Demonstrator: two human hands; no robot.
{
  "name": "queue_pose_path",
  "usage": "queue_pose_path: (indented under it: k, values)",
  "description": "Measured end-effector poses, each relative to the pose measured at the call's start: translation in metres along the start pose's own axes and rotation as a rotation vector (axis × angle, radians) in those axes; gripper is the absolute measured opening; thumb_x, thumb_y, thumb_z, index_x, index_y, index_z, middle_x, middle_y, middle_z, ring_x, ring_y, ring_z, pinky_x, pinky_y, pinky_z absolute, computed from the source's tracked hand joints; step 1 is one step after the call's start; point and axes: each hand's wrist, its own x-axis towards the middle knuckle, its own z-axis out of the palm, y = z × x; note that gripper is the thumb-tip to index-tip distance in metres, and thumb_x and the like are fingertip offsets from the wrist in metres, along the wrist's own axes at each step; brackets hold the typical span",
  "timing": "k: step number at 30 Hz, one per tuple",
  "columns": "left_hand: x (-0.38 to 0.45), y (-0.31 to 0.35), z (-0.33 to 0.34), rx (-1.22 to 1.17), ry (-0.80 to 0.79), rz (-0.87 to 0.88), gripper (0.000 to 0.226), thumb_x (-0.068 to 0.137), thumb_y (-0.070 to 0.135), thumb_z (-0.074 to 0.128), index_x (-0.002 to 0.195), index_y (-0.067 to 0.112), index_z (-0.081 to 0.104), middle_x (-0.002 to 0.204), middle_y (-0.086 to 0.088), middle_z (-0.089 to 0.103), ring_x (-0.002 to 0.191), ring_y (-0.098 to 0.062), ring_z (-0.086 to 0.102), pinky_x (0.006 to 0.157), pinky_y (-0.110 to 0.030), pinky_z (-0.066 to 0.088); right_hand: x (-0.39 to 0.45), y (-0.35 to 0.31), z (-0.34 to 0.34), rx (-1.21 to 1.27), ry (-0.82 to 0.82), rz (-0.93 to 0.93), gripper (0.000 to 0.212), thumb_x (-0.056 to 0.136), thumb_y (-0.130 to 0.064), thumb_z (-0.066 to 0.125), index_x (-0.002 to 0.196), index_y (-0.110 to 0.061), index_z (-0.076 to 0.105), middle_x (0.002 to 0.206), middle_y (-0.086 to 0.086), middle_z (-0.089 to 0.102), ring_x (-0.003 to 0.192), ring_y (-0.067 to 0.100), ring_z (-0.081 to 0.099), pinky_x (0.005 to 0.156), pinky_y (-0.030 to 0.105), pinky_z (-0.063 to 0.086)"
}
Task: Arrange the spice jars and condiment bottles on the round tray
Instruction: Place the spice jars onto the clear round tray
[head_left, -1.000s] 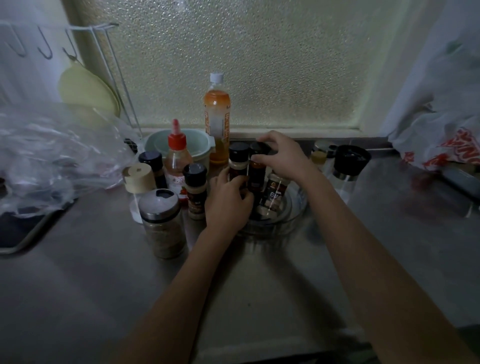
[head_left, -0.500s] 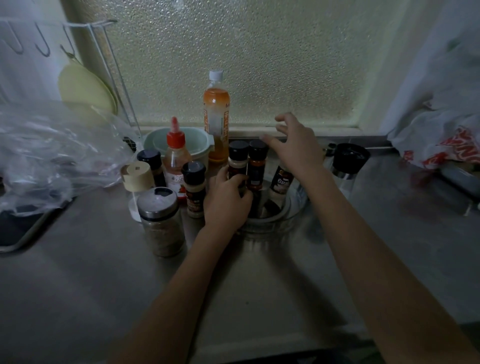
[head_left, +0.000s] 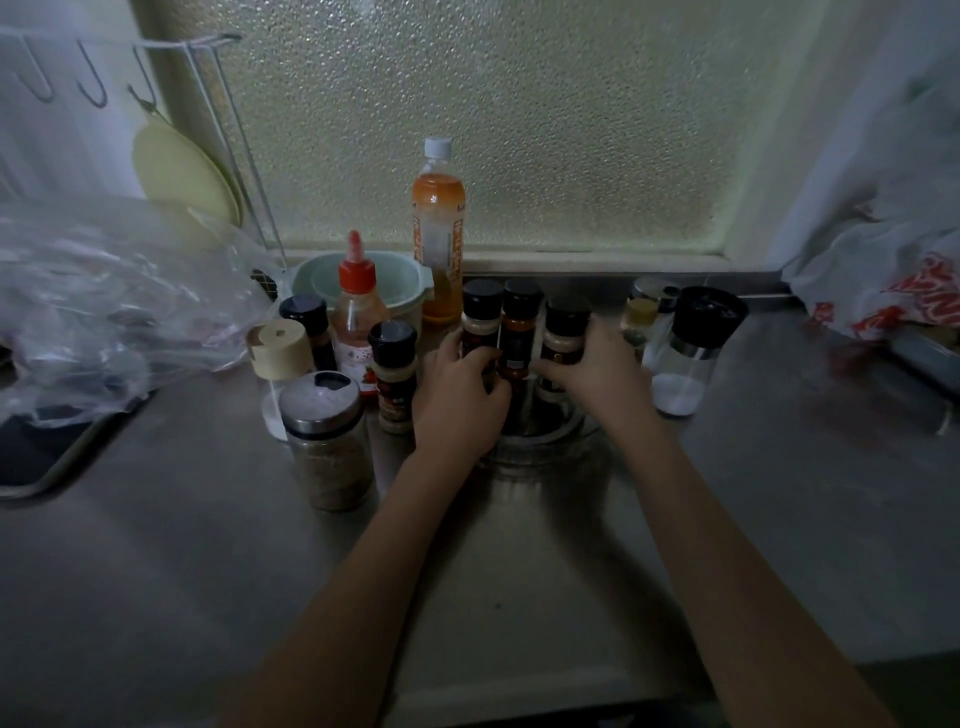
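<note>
Three black-capped spice jars stand upright on the clear round tray (head_left: 540, 447): a left jar (head_left: 480, 317), a middle jar (head_left: 519, 325) and a right jar (head_left: 563, 332). My left hand (head_left: 460, 400) is wrapped around the left jar's lower part. My right hand (head_left: 597, 379) grips the right jar from its right side. Left of the tray stand another small spice jar (head_left: 394, 374), a red-capped sauce bottle (head_left: 357, 317), a dark-capped jar (head_left: 311, 327), a tan-capped shaker (head_left: 280, 358) and a big steel-lidded jar (head_left: 327, 441).
A tall orange bottle (head_left: 438, 228) and a pale green bowl (head_left: 400, 286) stand behind by the window. A black-topped grinder (head_left: 691, 353) and a small yellow jar (head_left: 639, 317) sit right of the tray. Crumpled plastic bags (head_left: 104, 301) lie left, a printed bag (head_left: 893, 280) right.
My right hand came down from above the jars and closed on the right jar, which now stands upright. My left hand stayed on the left jar.
</note>
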Motion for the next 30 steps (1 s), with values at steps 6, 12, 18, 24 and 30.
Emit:
queue_pose_path:
  k: [6, 12, 18, 24, 30]
  values:
    - [0.0, 0.003, -0.002, 0.007, -0.002, 0.029, 0.032, 0.087, 0.026, 0.057, 0.116, 0.019, 0.066, 0.138, 0.0, 0.048, 0.113, -0.025, 0.052, 0.079, -0.04, 0.052, -0.001, 0.0, 0.01, 0.017, 0.126, -0.02, 0.057, 0.078, -0.028, 0.074, 0.123, -0.012, 0.043, 0.123, 0.011, 0.063, 0.114, 0.034, 0.057, 0.095, 0.05, 0.043]
    - [0.0, 0.001, -0.002, -0.022, 0.019, 0.019, 0.027, 0.086, 0.025, 0.061, 0.111, 0.018, 0.067, 0.144, -0.004, 0.04, 0.12, -0.023, 0.05, 0.083, -0.033, 0.049, -0.003, 0.012, 0.017, 0.302, 0.187, -0.077, 0.051, 0.079, -0.018, 0.074, 0.124, -0.012, 0.051, 0.121, 0.007, 0.063, 0.109, 0.023, 0.06, 0.089, 0.036, 0.05]
    - [0.001, 0.002, -0.004, -0.076, 0.033, 0.0, 0.016, 0.085, 0.021, 0.06, 0.099, 0.014, 0.058, 0.128, -0.005, 0.048, 0.101, -0.022, 0.056, 0.07, -0.032, 0.047, -0.003, 0.018, 0.013, 0.327, 0.121, -0.056, 0.038, 0.08, -0.048, 0.067, 0.104, -0.019, 0.061, 0.089, -0.004, 0.067, 0.082, 0.011, 0.064, 0.069, 0.027, 0.05]
    - [-0.003, 0.004, -0.007, -0.161, 0.086, -0.031, 0.02, 0.085, 0.017, 0.06, 0.096, 0.012, 0.044, 0.097, -0.005, 0.049, 0.081, -0.022, 0.053, 0.063, -0.034, 0.043, -0.012, 0.012, -0.004, 0.275, 0.467, -0.252, 0.042, 0.093, -0.047, 0.042, 0.112, -0.015, 0.061, 0.095, 0.0, 0.066, 0.087, 0.015, 0.059, 0.078, 0.032, 0.044]
    - [-0.003, 0.005, -0.007, -0.247, 0.094, -0.066, 0.031, 0.085, 0.021, 0.064, 0.104, 0.02, 0.039, 0.102, -0.001, 0.056, 0.083, -0.021, 0.058, 0.066, -0.031, 0.041, -0.006, 0.035, -0.018, 0.102, 0.805, 0.128, 0.066, 0.084, -0.03, 0.063, 0.141, -0.01, 0.036, 0.147, 0.014, 0.038, 0.136, 0.033, 0.034, 0.107, 0.044, 0.033]
